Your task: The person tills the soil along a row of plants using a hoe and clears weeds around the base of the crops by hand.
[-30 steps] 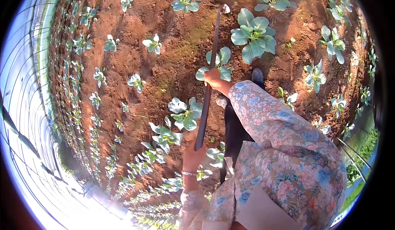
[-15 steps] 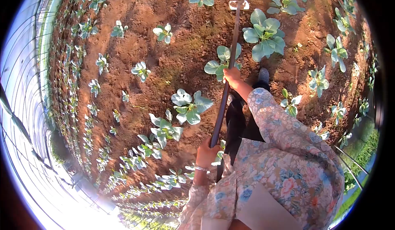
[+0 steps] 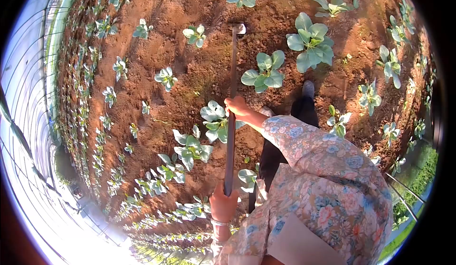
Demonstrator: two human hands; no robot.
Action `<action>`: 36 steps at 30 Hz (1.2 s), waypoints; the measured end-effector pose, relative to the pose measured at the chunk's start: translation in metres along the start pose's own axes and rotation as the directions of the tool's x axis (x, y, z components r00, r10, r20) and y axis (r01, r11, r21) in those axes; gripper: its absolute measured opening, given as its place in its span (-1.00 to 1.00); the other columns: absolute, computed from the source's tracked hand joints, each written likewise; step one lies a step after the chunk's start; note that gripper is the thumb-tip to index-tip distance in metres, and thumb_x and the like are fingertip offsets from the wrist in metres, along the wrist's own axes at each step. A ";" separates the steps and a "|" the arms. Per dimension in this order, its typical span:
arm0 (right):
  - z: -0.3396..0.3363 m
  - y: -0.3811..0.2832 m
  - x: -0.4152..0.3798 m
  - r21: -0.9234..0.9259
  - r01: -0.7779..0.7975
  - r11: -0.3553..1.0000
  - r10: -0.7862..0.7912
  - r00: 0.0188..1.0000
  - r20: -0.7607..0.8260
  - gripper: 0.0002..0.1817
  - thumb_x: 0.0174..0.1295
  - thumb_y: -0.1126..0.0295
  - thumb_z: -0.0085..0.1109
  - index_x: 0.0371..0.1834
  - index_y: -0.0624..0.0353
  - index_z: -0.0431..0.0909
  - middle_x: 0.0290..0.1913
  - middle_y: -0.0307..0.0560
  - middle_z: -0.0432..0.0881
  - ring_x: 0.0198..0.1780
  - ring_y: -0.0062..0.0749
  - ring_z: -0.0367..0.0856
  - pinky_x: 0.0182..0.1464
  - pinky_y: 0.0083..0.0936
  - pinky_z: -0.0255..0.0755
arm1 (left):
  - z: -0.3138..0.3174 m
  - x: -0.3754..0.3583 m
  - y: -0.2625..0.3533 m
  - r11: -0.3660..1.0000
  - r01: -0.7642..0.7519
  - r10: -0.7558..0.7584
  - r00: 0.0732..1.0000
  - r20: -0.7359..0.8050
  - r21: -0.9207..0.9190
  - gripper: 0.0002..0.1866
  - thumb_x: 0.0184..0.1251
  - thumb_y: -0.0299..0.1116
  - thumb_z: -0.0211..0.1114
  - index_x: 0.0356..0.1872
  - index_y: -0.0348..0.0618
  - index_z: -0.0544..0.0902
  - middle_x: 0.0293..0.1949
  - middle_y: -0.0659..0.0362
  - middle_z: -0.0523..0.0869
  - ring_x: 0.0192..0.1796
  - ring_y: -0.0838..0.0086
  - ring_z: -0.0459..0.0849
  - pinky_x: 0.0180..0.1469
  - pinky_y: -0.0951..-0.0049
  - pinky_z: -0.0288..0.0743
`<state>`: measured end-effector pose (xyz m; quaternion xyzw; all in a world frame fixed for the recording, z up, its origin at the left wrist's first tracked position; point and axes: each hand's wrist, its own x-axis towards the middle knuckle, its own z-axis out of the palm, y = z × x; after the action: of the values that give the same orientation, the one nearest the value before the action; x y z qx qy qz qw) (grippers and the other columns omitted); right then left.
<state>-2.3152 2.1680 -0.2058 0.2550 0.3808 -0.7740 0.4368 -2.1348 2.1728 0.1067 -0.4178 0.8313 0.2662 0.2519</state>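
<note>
A hoe with a long dark handle (image 3: 232, 146) runs nearly straight up the head view, its pale metal blade (image 3: 241, 28) at the soil. My left hand (image 3: 223, 205), with a bracelet at the wrist, is closed round the near end of the handle. Farther up, my right hand (image 3: 237, 107) wraps round the handle at about its middle. A leafy plant (image 3: 216, 119) stands close beneath the right hand, partly hidden by the handle. Right of the shaft grows another broad-leaved plant (image 3: 264, 71).
Rows of leafy plants (image 3: 166, 78) fill the brown soil (image 3: 142, 94) on both sides. A large plant (image 3: 311, 43) stands ahead of my shoe (image 3: 308, 88). Curved greenhouse ribs and film (image 3: 23, 137) line the left; grass (image 3: 422, 177) lies at the right.
The hoe has swung left and its blade has come nearer to me, from beside the large plant to left of the smaller one. Both hands moved left and back with it.
</note>
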 end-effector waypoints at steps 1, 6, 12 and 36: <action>-0.001 0.007 0.004 -0.071 0.024 0.997 -0.029 0.997 -0.065 -0.68 0.19 0.45 0.04 -0.72 0.08 0.27 -0.72 -0.25 0.31 -0.74 -0.52 0.33 -0.71 -0.49 0.25 | 0.013 -0.003 -0.001 0.997 -0.012 0.014 1.000 0.023 -0.072 -0.71 -0.08 -0.30 0.25 -0.32 -0.24 0.52 -0.55 -0.05 0.59 -0.49 0.03 0.58 -0.39 0.16 0.44; 0.005 0.008 0.012 -0.469 0.057 0.881 -0.211 0.936 -0.282 -0.70 0.15 0.41 0.13 -0.67 0.25 0.30 -0.72 -0.15 0.42 -0.76 -0.44 0.44 -0.78 -0.43 0.28 | 0.056 0.023 -0.072 0.905 0.103 -0.049 0.989 0.141 -0.412 -0.78 -0.05 -0.46 0.32 -0.32 -0.25 0.57 -0.62 0.28 0.51 -0.65 0.68 0.38 -0.59 0.62 0.25; -0.018 -0.014 -0.011 -0.386 -0.004 0.922 -0.206 0.840 -0.501 -0.62 0.16 0.41 0.13 -0.76 0.23 0.26 -0.77 -0.13 0.36 -0.81 -0.41 0.38 -0.82 -0.40 0.25 | 0.056 0.038 -0.095 0.904 0.115 -0.021 0.974 0.226 -0.412 -0.78 -0.02 -0.48 0.31 -0.29 -0.24 0.58 -0.61 0.34 0.49 -0.63 0.73 0.36 -0.60 0.64 0.21; -0.166 -0.178 -0.159 0.465 0.391 0.795 -0.149 0.867 -0.475 -0.80 0.09 0.49 0.13 -0.47 0.14 0.25 -0.68 -0.31 0.23 -0.73 -0.58 0.20 -0.70 -0.53 0.19 | 0.109 0.037 0.037 0.829 -0.536 0.499 0.838 0.221 0.161 -0.70 -0.05 -0.33 0.27 -0.26 -0.19 0.51 -0.55 -0.05 0.59 -0.48 0.05 0.61 -0.41 0.18 0.46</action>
<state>-2.3824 2.4377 -0.1215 0.4683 0.2608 -0.8330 0.1368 -2.1633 2.2418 0.0112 -0.1224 0.9128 0.2672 0.2836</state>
